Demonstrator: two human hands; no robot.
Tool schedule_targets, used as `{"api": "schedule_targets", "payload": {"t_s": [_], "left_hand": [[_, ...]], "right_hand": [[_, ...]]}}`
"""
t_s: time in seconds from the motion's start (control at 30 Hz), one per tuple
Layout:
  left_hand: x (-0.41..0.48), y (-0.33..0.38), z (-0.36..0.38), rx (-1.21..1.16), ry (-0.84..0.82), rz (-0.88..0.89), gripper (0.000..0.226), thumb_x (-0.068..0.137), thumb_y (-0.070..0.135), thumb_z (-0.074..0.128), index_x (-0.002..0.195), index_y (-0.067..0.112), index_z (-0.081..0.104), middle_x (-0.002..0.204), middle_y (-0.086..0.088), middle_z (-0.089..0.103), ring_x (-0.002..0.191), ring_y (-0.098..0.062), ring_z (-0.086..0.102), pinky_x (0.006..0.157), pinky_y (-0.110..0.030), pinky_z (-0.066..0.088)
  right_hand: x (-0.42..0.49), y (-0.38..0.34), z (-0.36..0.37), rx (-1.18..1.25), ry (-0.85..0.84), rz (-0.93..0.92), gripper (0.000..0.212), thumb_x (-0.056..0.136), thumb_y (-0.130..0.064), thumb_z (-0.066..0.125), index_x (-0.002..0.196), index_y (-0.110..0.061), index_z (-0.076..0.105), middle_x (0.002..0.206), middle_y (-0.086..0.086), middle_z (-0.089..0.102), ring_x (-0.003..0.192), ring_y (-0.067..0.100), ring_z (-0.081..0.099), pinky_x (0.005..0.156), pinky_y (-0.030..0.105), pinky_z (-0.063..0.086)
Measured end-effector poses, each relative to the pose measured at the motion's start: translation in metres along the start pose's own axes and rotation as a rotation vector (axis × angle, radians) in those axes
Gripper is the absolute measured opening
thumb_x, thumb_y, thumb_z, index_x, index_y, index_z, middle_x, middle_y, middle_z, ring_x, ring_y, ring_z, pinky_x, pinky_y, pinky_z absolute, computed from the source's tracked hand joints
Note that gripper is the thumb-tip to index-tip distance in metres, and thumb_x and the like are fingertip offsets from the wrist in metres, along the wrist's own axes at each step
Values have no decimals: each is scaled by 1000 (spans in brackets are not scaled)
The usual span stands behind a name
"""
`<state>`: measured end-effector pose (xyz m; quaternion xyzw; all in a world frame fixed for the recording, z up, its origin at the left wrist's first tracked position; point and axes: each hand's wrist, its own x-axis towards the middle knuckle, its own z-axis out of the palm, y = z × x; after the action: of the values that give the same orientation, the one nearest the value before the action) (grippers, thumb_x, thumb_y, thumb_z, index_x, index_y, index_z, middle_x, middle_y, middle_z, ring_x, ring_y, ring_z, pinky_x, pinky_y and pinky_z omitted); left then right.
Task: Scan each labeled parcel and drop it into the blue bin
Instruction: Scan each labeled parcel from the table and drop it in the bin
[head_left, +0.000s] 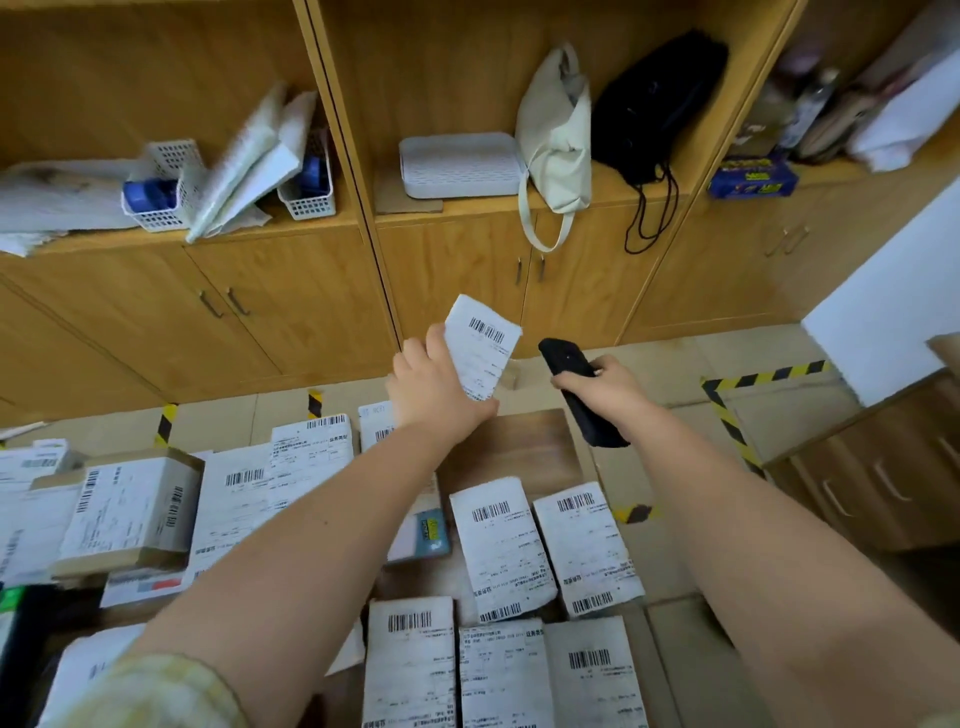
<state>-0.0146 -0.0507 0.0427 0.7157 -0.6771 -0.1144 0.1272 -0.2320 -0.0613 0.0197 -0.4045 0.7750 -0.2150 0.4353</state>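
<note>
The scanning step is in hand. The left hand (434, 392) grips 1 labeled parcel (485, 345) by its lower left edge, fingers curled round it, and holds it up in the air with the label and its barcode facing the person. Everything else is placed against this raised parcel. Just to its right, close but not touching, is the black scanner (566, 364), its head tipped toward the label. The right hand (610, 389) is clenched round the scanner's body; whether a thumb is on a trigger I cannot tell.

Below the raised parcel lies the wooden table (519, 447). Below it and nearer the person, 2 flat parcels (501, 545) lie side by side, label up, with a row of more beneath them. Below and to its left sits a cardboard box (130, 509) among further labeled packets. Behind the raised parcel stands a wooden cabinet (291, 291), with bags and baskets on its open shelf.

The blue bin is not in view, so where the drop will go cannot be said from here.

Judging by the many packets on the table, the task is far from done. The next move calls for lining the scanner's head up squarely with the barcode at the top of the label and holding both steady for a read — then carrying the parcel off to the bin, wherever it stands.
</note>
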Motion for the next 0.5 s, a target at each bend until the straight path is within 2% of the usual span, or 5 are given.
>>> {"api": "schedule_targets", "payload": {"t_s": [0.13, 0.27, 0.4, 0.5], "left_hand": [[-14, -29, -41, 55, 33, 76, 111, 65, 58, 79, 150, 25, 17, 137, -6, 37, 122, -32, 38, 97, -43, 37], [-33, -67, -83, -8, 87, 177, 114, 65, 49, 83, 153, 19, 16, 142, -6, 35, 128, -29, 35, 105, -42, 34], [-63, -116, -123, -40, 115, 265, 106, 66, 43, 86, 148, 12, 26, 141, -10, 32, 132, -26, 30, 112, -36, 30], [-86, -156, -152, 107, 127, 313, 108, 65, 46, 85, 149, 15, 26, 140, -10, 33, 131, -26, 30, 113, -37, 30]], "right_hand": [[-49, -22, 2, -9, -64, -35, 57, 83, -46, 70, 130, -19, 48, 97, -3, 58, 84, 17, 58, 63, 31, 42], [-109, -45, 13, -20, -97, -75, 60, 87, -45, 65, 136, -18, 43, 100, 2, 57, 85, 20, 58, 63, 31, 42], [-173, -59, 38, -115, -67, -229, 49, 85, -41, 69, 123, -22, 44, 98, -3, 56, 84, 16, 58, 64, 30, 44], [-220, -67, 67, -398, 12, -401, 51, 76, -45, 77, 109, -26, 43, 99, -4, 56, 87, 17, 58, 72, 35, 51]]}}
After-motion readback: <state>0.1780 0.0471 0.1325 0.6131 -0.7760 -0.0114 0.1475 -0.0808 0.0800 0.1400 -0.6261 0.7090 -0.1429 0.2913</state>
